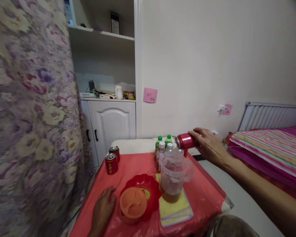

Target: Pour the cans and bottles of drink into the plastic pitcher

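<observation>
My right hand (207,144) is wrapped round a red drink can (186,141), tipped nearly on its side with its top facing left. The can is above and behind a clear plastic pitcher (173,174); I cannot make out a stream of liquid. Some brownish liquid shows low in the pitcher, which stands on a folded yellow cloth (175,212). My left hand (105,205) lies on the table with its fingers stretched out, holding nothing. Beside it are an orange divided bowl (133,203) and a red scalloped plate (153,189) partly under it.
Two more red cans (111,164) stand at the table's back left. Several bottles (160,149) with green or white caps are grouped behind the pitcher. A red plastic cover (130,161) lies over the table. A floral curtain (34,131) hangs at left, and a bed (268,138) stands at right.
</observation>
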`<state>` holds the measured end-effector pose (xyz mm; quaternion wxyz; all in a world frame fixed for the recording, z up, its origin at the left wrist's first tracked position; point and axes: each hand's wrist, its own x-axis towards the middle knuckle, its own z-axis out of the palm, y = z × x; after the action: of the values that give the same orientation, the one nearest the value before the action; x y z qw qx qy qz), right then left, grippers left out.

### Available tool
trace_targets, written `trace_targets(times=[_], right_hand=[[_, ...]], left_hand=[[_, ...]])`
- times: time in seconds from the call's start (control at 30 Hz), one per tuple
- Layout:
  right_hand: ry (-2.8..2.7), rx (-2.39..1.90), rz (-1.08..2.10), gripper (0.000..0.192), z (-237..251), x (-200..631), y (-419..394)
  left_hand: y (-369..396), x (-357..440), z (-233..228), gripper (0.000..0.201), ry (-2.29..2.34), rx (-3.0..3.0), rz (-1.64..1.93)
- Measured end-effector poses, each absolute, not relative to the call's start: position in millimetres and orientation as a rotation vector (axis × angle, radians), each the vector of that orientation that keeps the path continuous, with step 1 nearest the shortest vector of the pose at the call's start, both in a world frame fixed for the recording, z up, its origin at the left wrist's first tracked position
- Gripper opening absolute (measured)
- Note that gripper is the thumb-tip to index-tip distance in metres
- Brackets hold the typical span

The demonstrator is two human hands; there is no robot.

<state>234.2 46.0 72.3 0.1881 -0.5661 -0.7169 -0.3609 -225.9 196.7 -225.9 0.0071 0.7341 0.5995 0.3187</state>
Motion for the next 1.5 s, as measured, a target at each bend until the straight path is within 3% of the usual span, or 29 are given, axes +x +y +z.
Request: trace_targets(times=[1.5], right_hand=[[-2.043,-1.653,-1.106,0.045,64.1,228.6,54.6]], left_hand=[[193.3,-222.7,-224.0,0.042,1.902,2.286,0.987]])
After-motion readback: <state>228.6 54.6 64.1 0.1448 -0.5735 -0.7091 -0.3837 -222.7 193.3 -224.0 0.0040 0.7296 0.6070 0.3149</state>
